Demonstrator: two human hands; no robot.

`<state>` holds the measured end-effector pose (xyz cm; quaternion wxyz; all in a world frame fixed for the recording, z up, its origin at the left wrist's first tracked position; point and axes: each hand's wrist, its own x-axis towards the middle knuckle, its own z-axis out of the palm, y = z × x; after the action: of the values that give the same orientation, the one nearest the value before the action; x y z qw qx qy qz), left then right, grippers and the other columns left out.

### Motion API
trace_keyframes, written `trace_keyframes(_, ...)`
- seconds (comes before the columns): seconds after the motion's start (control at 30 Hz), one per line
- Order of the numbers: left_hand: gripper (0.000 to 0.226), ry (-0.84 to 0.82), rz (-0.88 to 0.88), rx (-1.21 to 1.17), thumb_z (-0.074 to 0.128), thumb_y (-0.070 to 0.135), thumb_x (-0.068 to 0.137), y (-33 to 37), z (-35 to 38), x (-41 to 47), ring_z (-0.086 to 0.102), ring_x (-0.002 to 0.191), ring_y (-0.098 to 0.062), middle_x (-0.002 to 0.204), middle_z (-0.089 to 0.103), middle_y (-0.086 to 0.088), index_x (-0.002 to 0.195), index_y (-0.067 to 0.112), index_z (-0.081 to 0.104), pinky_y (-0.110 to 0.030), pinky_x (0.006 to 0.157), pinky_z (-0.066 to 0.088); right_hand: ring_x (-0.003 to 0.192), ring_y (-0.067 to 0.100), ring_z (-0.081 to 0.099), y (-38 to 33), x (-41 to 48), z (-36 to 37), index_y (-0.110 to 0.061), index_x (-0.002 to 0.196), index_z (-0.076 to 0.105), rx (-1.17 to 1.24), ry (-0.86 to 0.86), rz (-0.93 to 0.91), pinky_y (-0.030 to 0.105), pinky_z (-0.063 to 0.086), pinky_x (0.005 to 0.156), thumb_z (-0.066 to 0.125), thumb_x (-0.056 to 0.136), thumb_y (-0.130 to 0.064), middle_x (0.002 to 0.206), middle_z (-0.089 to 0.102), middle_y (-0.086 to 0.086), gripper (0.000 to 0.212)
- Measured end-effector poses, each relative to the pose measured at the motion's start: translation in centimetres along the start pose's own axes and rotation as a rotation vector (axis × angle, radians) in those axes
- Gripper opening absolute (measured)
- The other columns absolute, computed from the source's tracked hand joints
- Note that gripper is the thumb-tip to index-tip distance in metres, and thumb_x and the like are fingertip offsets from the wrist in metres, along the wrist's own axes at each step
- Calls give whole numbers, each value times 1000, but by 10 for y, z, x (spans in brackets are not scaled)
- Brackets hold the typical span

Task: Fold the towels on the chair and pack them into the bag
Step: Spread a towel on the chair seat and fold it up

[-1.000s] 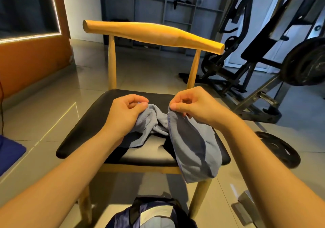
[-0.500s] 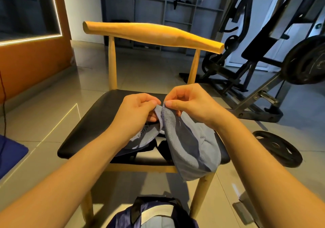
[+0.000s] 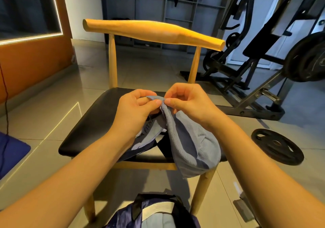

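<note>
Stood over a dark blue bag [image 3: 153, 213] on the floor, nearer than the fingers [image 3: 154, 103] and well below them, with something pale showing at its mouth. Pinched the top edge of a grey-blue towel [image 3: 193, 145] between thumb and curled fingers of both the left hand [image 3: 135, 110] and the right hand [image 3: 190, 103], thumb tips almost touching. Held the towel above the black seat of the wooden chair [image 3: 84, 126], with most of the cloth drooping below the right fingers past the seat's front edge and a lettered strip trailing under the left fingers. Saw a blue mat [image 3: 10, 150] far left of the fingers, a black weight plate [image 3: 277, 147] flat on the floor to their right, and a weight machine [image 3: 255, 66] and grey shelving [image 3: 151, 4] beyond them.
</note>
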<state>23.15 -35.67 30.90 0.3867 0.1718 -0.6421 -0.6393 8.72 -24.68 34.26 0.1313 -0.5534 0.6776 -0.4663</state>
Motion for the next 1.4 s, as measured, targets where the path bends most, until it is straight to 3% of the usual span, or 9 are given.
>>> trace_keyframes(0.23,16,-76,99,192,54,5,102,8,0,-1,69,71,-7,80,73,-4,104,3,69,-15,66,55,84,26,72,-3,-3,6,-3,94,68,134,-59,25,35,60,73,67,96,-6,99,74,12,3)
trace_keyframes(0.33,16,-118,105,253,55,9,103,9,-3,-2,70,73,-23,76,70,-9,118,14,58,-30,69,59,76,24,69,-1,-4,12,-4,94,68,130,-50,40,40,60,73,66,96,-5,87,75,12,3)
trace_keyframes(0.47,36,-5,-102,117,73,11,92,3,-2,2,74,87,-31,87,76,-15,124,13,57,-37,75,61,72,22,70,5,-3,14,-9,88,70,55,31,13,40,61,73,70,93,-6,81,74,12,7)
trace_keyframes(0.63,21,-53,-313,-122,74,15,90,-1,-6,8,75,95,-30,95,78,-15,106,1,74,-37,89,59,74,18,71,3,-4,15,-13,88,71,-14,33,-29,33,60,70,70,94,-7,82,74,7,8)
trace_keyframes(0.83,13,-105,-143,32,71,14,93,2,-11,9,70,92,-39,97,76,-21,99,6,79,-47,91,55,71,24,67,-5,-7,11,-20,87,71,-42,10,-39,23,51,62,72,93,-13,78,71,-2,9)
trace_keyframes(0.97,17,-190,-57,117,65,10,97,8,-13,6,75,94,-29,97,78,-12,107,6,78,-26,78,59,75,43,60,-6,-6,6,-14,87,71,20,98,-70,25,49,59,74,91,-11,96,70,4,6)
trace_keyframes(1.03,18,-229,-40,149,62,11,98,12,-11,4,76,93,-19,97,79,-6,108,9,78,-21,77,58,72,33,62,-7,-6,6,-13,87,71,11,93,-67,20,48,60,72,92,-11,109,70,3,6)
trace_keyframes(1.13,19,-234,-30,124,61,10,99,12,-8,1,75,94,-18,98,79,-4,108,9,78,-19,77,58,73,14,66,-7,-6,8,-8,92,70,39,65,-51,19,49,59,69,95,-10,97,73,8,4)
trace_keyframes(1.4,22,-215,-61,77,61,10,100,10,-7,3,75,100,-21,104,78,-7,116,9,76,-34,93,59,74,23,69,-7,-5,8,-5,97,63,61,84,-51,26,51,58,64,98,-9,85,72,9,3)
